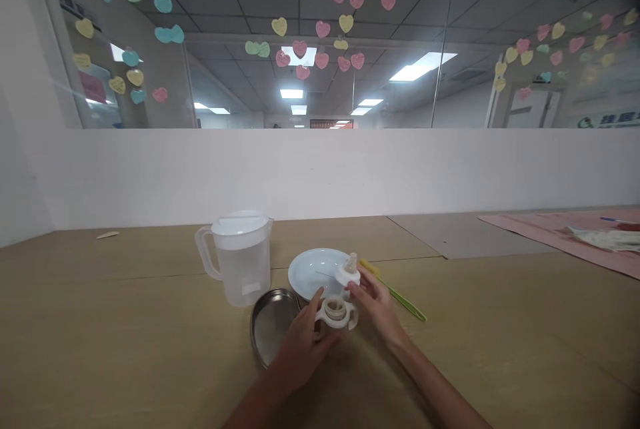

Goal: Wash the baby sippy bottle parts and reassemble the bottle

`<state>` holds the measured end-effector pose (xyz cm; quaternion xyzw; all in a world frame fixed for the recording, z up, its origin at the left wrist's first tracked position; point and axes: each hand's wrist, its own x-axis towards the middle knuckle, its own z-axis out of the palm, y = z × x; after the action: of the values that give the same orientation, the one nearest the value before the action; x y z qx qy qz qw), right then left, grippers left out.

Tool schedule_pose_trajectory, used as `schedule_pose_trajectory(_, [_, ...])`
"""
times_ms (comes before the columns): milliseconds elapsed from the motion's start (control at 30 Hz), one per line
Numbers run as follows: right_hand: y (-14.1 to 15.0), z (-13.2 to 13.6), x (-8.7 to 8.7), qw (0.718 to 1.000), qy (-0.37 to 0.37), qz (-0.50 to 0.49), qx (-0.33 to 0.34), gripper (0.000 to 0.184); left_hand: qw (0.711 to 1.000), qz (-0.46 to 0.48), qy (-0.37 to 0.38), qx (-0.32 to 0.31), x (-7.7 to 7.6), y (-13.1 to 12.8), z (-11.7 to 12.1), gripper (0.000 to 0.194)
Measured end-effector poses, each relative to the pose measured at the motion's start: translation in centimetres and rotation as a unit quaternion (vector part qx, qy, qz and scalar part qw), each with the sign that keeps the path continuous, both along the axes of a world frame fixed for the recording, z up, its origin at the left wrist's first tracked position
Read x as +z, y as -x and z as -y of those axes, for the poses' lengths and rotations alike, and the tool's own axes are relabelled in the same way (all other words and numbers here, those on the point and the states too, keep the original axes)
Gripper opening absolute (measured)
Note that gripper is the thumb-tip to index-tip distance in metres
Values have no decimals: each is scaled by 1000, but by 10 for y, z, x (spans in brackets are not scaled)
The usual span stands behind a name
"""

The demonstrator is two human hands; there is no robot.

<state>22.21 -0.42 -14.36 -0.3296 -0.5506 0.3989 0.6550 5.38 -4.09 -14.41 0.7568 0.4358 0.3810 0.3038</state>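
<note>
My left hand (306, 341) is wrapped around a baby bottle (336, 315) with white side handles and an uncovered round mouth. In my right hand (374, 301) is the bottle's nipple cap (349, 271), a white ring with a clear teat pointing up. It is held apart from the bottle, just above and to the right of its mouth. Behind both hands lies a white bowl (305, 270), partly covered by the cap and fingers. A metal tray (270, 325) sits beside my left hand, which hides part of its right side.
A lidded clear plastic pitcher (244, 259) stands at the left. To the right of my right hand lies a green-handled brush (407, 305) with a yellow head. A pink cloth (545, 229) with items on it is at the far right. A white wall (300, 172) closes off the back.
</note>
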Motion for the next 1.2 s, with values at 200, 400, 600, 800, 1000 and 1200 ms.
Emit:
schedule_pose_trajectory(200, [-15,-5,15,965,46,-223,133,31,1000,16,7,-14,-4,1,-2,69])
schedule_pose_trajectory(400, [-24,-13,9,931,54,-326,156,17,1000,-14,-21,-1,-9,2,-3,68])
schedule_pose_trajectory(600, [-22,-24,-4,925,64,-347,141,17,999,-34,-18,6,-7,1,-3,67])
schedule_pose_trajectory(800, [-17,-30,-13,934,72,-329,115,28,999,-39,-15,-3,-1,1,0,71])
schedule_pose_trajectory(1000, [-12,-34,-22,950,97,-290,61,48,996,-4,-74,44,34,-1,-21,56])
schedule_pose_trajectory(1200, [-9,-31,-17,961,84,-255,64,50,991,-88,-90,-36,57,-27,-75,32])
